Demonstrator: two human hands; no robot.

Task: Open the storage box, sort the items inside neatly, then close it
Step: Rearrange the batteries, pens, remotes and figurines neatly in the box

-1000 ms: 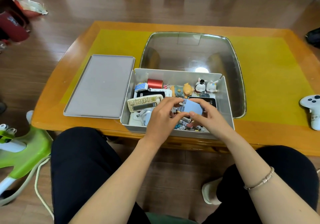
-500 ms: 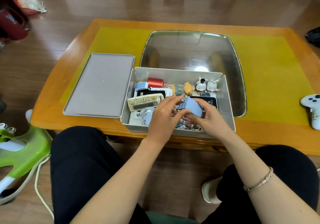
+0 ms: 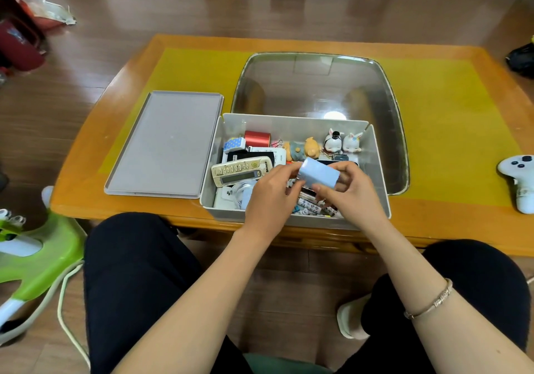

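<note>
The grey storage box stands open at the table's near edge, its lid lying flat to its left. Both hands hold a light blue box-shaped item above the box's middle: my left hand grips its left end, my right hand grips its right side and underside. Inside lie a cream remote, a red cylinder, a blue-dotted white block, a yellow figurine, two white rabbit figurines, and several pens or batteries under my hands.
A glass inset fills the yellow-topped wooden table behind the box. A white game controller lies at the table's right. A green and white toy and a cable sit on the floor to the left.
The light blue item has been lifted higher out of the box and turned between both hands, which rose slightly with it.
</note>
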